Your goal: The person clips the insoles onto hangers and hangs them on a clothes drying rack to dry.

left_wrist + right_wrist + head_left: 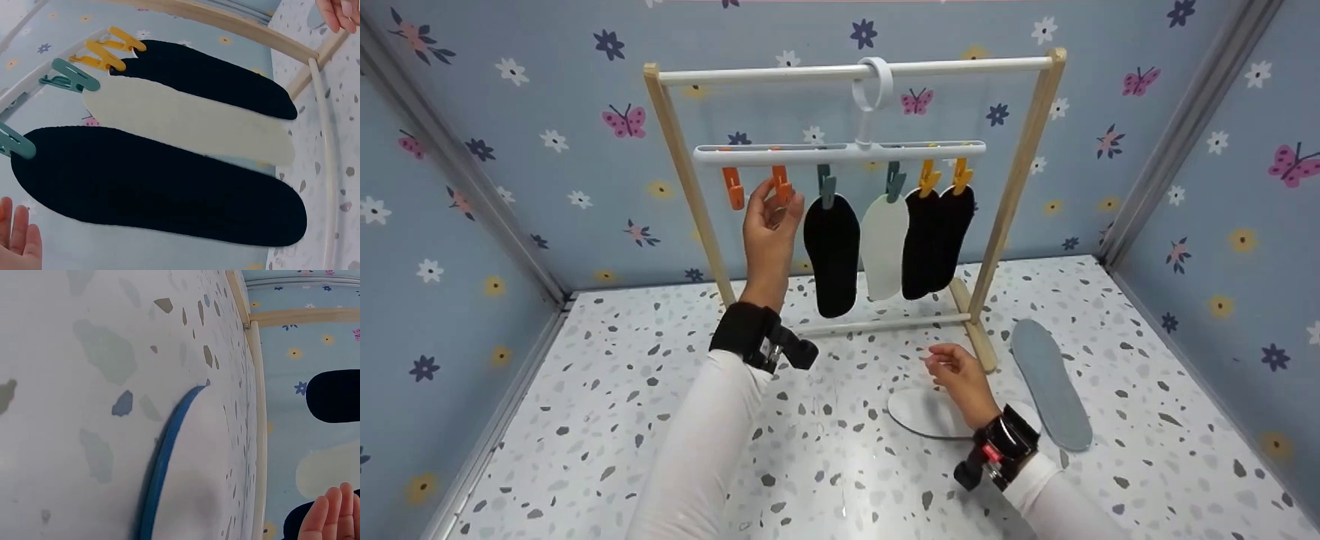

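My left hand [771,225] is raised to the white hanger [847,154] and pinches the lower end of the inner orange clothespin [781,184], which has no insole on it. Another orange clothespin [733,189] hangs bare to its left. Just right of the hand, a green clothespin [828,191] grips a black insole [832,262], large in the left wrist view. My right hand [964,379] hovers with loosely bent fingers and nothing in them, above a white insole [919,412] with a blue edge in the right wrist view.
The hanger's ring hooks over the top bar of a wooden rack [1012,187]. Also clipped there are a white insole [885,247] and two overlapping black insoles [926,247] under yellow clothespins. A grey-blue insole [1051,386] lies right of the rack foot on the speckled table [660,450].
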### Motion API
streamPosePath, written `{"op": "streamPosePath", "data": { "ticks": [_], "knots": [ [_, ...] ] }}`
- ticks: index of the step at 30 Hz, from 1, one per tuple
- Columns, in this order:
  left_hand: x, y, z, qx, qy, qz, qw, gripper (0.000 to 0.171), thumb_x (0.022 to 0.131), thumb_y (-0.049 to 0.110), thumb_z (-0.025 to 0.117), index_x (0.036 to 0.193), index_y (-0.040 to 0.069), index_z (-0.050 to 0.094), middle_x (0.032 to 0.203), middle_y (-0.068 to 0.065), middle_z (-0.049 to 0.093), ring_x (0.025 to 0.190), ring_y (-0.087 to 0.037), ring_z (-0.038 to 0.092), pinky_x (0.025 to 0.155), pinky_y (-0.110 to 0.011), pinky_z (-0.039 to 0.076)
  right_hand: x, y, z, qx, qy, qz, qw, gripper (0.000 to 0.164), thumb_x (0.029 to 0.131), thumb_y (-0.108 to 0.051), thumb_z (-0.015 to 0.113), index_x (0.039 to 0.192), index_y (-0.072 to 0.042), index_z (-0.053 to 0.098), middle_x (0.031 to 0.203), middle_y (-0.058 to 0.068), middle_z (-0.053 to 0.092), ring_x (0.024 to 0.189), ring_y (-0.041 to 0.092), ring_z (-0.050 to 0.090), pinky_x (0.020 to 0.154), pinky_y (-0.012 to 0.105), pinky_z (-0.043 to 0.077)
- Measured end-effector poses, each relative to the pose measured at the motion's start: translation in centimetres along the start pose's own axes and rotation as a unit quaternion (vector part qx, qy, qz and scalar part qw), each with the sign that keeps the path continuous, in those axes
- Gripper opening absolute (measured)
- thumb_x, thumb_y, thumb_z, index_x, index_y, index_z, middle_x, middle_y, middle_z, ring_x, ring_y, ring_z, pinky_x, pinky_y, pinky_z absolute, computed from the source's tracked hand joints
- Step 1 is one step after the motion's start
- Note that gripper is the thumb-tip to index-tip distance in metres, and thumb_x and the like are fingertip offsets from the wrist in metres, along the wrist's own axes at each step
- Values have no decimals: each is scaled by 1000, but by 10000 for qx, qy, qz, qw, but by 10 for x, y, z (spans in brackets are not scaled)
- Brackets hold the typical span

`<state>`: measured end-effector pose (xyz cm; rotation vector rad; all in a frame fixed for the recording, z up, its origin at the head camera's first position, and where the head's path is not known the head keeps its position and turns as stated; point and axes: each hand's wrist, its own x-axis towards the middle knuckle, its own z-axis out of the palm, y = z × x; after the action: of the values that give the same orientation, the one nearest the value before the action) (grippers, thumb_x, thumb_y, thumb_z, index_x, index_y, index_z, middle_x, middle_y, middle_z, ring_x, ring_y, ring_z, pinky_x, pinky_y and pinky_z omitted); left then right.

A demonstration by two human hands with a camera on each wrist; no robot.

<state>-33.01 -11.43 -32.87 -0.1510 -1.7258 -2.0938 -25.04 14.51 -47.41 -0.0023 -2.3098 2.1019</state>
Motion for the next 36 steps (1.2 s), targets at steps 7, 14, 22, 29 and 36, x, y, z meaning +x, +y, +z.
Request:
{"op": "streamPosePath", "data": {
  "ticks": [7, 14, 22, 29, 36],
  "knots": [
    [3, 8, 1, 53, 311, 238, 9992, 48, 95, 32, 57, 138, 18, 43, 129, -3, 53, 120, -11, 47, 101, -26, 38, 15, 24, -19, -178, 193, -78, 9996, 28, 89, -1, 60, 114, 9, 55, 99, 14, 61, 84, 18, 60, 74, 27, 51],
    [4, 14, 0, 20, 346, 575, 9977, 43, 95, 27, 58, 133, 11, 48, 127, -4, 53, 117, -12, 50, 100, -25, 39, 25, 27, -51, -589, 435, -59, 9973, 29, 90, -3, 60, 115, 10, 53, 98, 12, 61, 79, 8, 58, 69, 23, 51],
    [7, 15, -2, 310, 324, 799, 9958, 39, 94, 25, 59, 129, 9, 51, 115, -6, 55, 108, -15, 52, 96, -25, 41, 34, 35, -105, -2098, 664, -307, 9750, 27, 90, -6, 60, 112, 8, 55, 103, 22, 61, 83, 14, 57, 70, 22, 46],
    [10, 18, -2, 289, 268, 732, 9965, 37, 95, 24, 57, 129, 9, 51, 113, -4, 54, 104, -16, 51, 92, -27, 42, 38, 32, -141, -3587, 778, -285, 9298, 37, 86, -11, 64, 113, 12, 52, 111, 32, 56, 99, 44, 54, 84, 49, 44],
    [10, 18, -4, 307, 149, 720, 9968, 37, 96, 24, 55, 130, 9, 51, 108, -3, 54, 102, -16, 49, 89, -26, 43, 35, 31, -165, -4055, 260, 886, 9094, 62, 83, -23, 67, 117, 21, 41, 116, 40, 46, 102, 49, 49, 88, 54, 41]
  ]
}}
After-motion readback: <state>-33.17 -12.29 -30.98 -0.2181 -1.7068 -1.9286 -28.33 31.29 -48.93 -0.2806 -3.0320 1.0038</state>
